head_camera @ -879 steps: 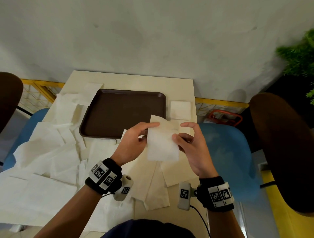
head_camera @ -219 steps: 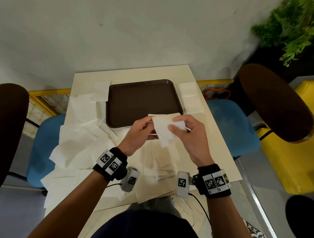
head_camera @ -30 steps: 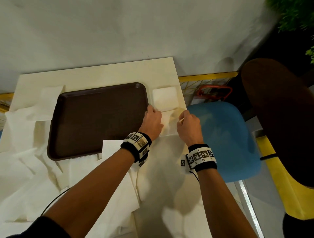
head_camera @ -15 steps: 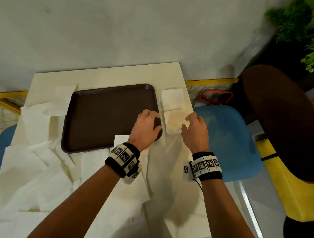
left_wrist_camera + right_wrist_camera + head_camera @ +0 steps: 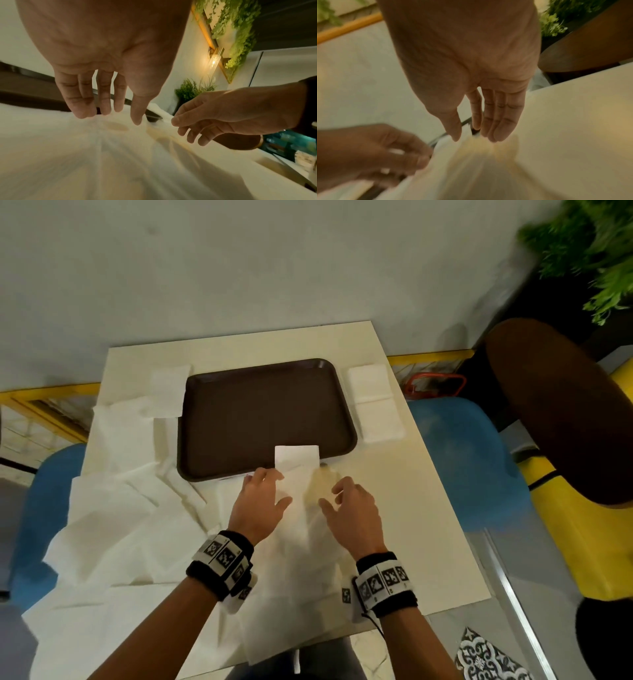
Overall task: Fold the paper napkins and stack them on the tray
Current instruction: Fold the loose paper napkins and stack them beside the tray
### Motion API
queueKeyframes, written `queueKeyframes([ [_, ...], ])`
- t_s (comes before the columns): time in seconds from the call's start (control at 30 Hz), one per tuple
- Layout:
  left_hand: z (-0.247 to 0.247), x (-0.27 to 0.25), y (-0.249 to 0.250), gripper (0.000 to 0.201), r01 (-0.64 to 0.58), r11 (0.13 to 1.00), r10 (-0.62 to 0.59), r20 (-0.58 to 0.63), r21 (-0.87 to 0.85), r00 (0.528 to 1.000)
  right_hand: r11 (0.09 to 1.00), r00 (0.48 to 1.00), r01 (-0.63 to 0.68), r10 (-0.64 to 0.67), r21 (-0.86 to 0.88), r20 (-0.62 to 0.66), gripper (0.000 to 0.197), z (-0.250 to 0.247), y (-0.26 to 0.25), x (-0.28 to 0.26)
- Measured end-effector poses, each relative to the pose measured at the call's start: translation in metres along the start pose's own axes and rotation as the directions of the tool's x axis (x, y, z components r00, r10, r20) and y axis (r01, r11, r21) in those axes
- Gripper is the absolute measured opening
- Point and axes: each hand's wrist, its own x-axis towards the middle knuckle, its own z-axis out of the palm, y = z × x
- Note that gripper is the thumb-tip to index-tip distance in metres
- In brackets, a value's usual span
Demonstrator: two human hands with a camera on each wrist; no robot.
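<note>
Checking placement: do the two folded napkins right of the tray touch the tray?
Apart. In the head view a strip of bare table shows between the tray rim and the two folded napkins along their whole length.

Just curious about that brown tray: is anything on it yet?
Only one corner of an unfolded napkin laps over the near rim of the tray. The rest of its floor shows bare. The folded napkins lie beside it on the table.
</note>
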Motion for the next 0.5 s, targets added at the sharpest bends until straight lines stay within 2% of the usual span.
queueKeyframes([
  [0.1,0.006,-0.004,-0.01,0.066,0.005,0.999,-0.006,0.031,0.042,1.0,0.991,0.999,0.024,-0.019,-0.13,0.036,0.058,0.027,-0.001,-0.015],
  [0.2,0.009,-0.004,-0.013,0.068,-0.026,0.997,0.024,0.029,0.075,0.999,0.984,0.999,0.034,-0.032,-0.177,0.014,0.055,0.04,-0.003,-0.021],
  [0.37,0.01,-0.002,-0.013,0.06,-0.067,0.997,0.066,0.008,0.034,0.998,0.983,0.999,0.031,-0.029,-0.183,0.016,0.041,0.039,-0.008,-0.022],
  [0.5,0.003,0.002,-0.005,0.029,-0.106,0.987,0.095,-0.093,-0.121,0.991,0.995,1.0,-0.004,0.004,-0.095,0.003,0.033,0.034,-0.007,-0.019],
])
